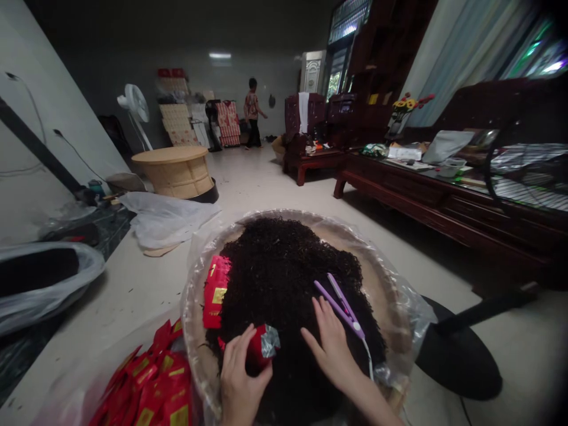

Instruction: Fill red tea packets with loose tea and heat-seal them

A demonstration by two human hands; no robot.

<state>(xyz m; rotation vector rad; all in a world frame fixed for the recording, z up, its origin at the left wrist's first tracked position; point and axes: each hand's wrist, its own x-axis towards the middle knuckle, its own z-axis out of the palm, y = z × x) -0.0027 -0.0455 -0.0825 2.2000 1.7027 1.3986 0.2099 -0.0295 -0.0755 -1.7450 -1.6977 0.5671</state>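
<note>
A large round basket lined with clear plastic holds a heap of dark, dry leaves that look like loose tea. My left hand is closed around a small red packet whose silver inner end faces right. My right hand hovers over or rests on the leaves with fingers spread, holding nothing. Beside its fingertips lies a purple hand-held heat sealer, its two jaws apart and a white cord trailing down. At the basket's left side lie red packets with gold labels.
A plastic bag full of red packets stands at the lower left. To the right is a black round stand base. A dark wooden table runs along the right. Farther back are a woven drum-shaped stand and a walking person.
</note>
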